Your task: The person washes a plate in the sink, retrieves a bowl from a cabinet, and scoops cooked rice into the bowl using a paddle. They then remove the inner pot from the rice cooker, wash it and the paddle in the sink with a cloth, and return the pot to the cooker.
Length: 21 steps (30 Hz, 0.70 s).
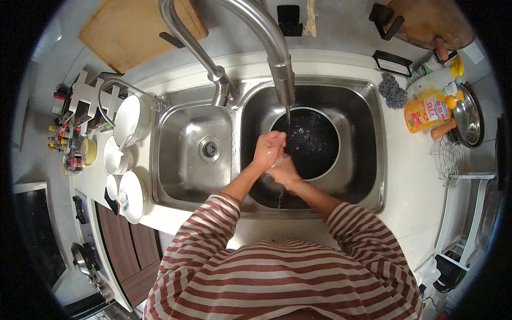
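Observation:
My left hand [270,149] and my right hand [284,173] press together over the right basin of a steel double sink [382,160]. The left one has its fingers curled; the right one is blurred against its wrist side. Water runs from the gooseneck faucet [282,80] just above them, and drops fall below the hands. Whether anything small lies between the palms is hidden. Beneath and behind the hands, a round black pan or lid with a pale rim [316,144] lies wet in the basin.
White bowls [130,120] and a patterned plate [134,196] stand left of the empty-looking left basin [192,180]. On the right are a steel wool scrubber [393,91], an orange dish soap bottle [426,114] and a wire rack [450,160]. A wooden cutting board [132,36] hangs behind.

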{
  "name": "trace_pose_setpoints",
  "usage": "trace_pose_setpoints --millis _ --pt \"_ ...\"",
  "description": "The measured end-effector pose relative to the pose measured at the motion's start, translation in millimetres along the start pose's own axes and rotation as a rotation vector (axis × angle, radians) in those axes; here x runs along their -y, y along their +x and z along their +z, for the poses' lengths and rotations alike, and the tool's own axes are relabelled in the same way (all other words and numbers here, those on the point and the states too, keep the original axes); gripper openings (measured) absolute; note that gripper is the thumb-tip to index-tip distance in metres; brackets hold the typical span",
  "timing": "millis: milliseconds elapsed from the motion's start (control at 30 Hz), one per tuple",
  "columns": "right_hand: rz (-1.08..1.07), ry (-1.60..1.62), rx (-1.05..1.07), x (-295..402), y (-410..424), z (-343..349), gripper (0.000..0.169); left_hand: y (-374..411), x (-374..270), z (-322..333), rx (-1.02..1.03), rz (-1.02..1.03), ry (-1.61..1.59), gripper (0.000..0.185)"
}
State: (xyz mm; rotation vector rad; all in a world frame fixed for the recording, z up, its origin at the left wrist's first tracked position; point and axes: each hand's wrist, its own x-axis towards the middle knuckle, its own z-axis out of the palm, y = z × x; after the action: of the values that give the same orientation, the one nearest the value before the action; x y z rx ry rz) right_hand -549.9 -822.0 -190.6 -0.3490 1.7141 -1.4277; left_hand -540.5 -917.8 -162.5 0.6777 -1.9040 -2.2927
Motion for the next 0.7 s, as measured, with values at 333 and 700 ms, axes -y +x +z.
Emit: trace_pose_setpoints --millis 333,700 --pt "-0.555 -0.267 -0.538 -22.3 -29.3 -56.9 0.032 -7.1 -9.6 -13.0 -0.53 0.089 -0.551 0.039" --pt "-0.25 -1.28 -1.289 22.9 -147.0 -254.7 0.056 38.2 -28.9 -76.4 -0.585 0.418 0.176 0.033"
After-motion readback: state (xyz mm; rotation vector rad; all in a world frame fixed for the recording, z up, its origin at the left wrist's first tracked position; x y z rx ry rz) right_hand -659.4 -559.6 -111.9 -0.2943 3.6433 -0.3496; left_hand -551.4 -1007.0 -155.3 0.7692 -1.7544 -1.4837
